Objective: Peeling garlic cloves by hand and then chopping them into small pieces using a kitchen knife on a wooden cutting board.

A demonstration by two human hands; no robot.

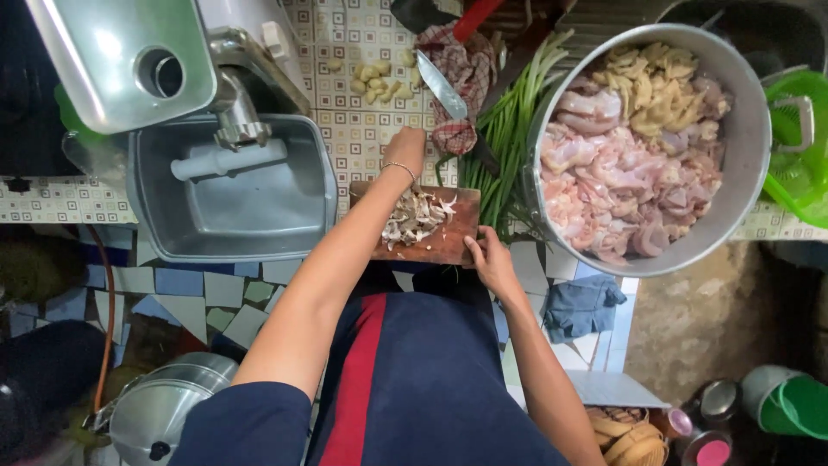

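Note:
A small wooden cutting board (pixel 448 246) lies on the tiled counter with a pile of pale chopped scraps (pixel 417 217) on it. My left hand (pixel 405 150) reaches over the pile and curls over the board's far left edge. My right hand (pixel 490 259) grips the board's near right corner. Just beyond the left hand, a knife (pixel 442 85) rests on a checked cloth (pixel 466 73); neither hand touches it.
A large metal pot (pixel 749 129) of raw chicken pieces stands right of the board, green onions (pixel 509 121) between them. A meat grinder (pixel 231 103) over a grey metal tray (pixel 233 203) is on the left. Peeled cloves (pixel 375 78), a green colander (pixel 798 142) and a blue cloth (pixel 582 304) lie around.

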